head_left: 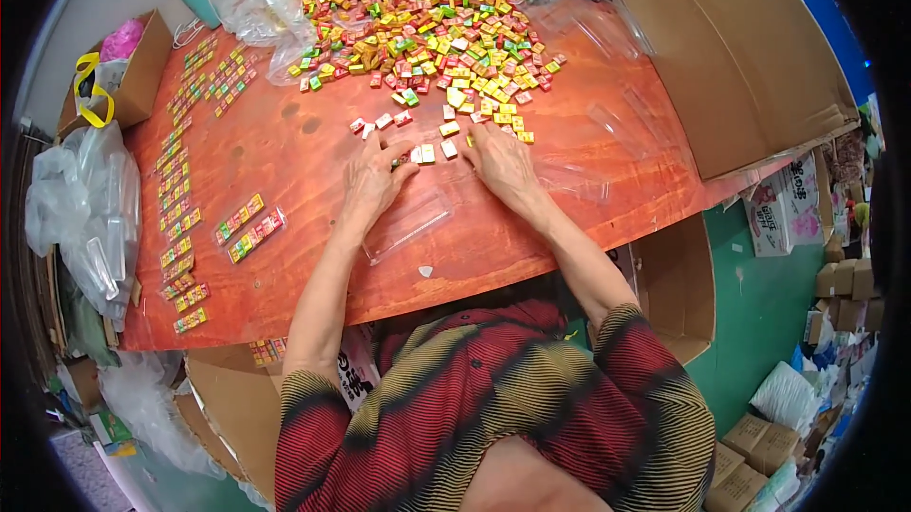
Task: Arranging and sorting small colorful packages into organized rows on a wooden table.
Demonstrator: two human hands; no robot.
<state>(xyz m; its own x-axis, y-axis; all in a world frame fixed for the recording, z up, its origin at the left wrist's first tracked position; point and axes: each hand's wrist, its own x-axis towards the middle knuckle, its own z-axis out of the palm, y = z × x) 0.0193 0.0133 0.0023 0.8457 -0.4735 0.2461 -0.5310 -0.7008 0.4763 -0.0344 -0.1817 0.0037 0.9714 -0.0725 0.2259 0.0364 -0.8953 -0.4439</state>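
Note:
My left hand (373, 180) rests on the red table with its fingers curled at the left end of a short row of small boxes. Something small and green shows between its thumb and fingers. White and yellow small boxes (427, 153) stand beside its thumb. My right hand (503, 166) reaches in from the other side, thumb and fingers closed at a small yellow box that is mostly hidden. Between the hands lies a loose whitish small box (449, 148). Just in front of my left hand is a clear plastic tray (408, 225).
A large heap of small coloured boxes (408, 9) covers the table's far side. Filled clear packs (249, 229) and rows of them (175, 189) lie at left. Large cardboard (731, 47) stands at right. More clear trays (579, 185) lie right of my hand. Plastic bags (85, 208) hang at left.

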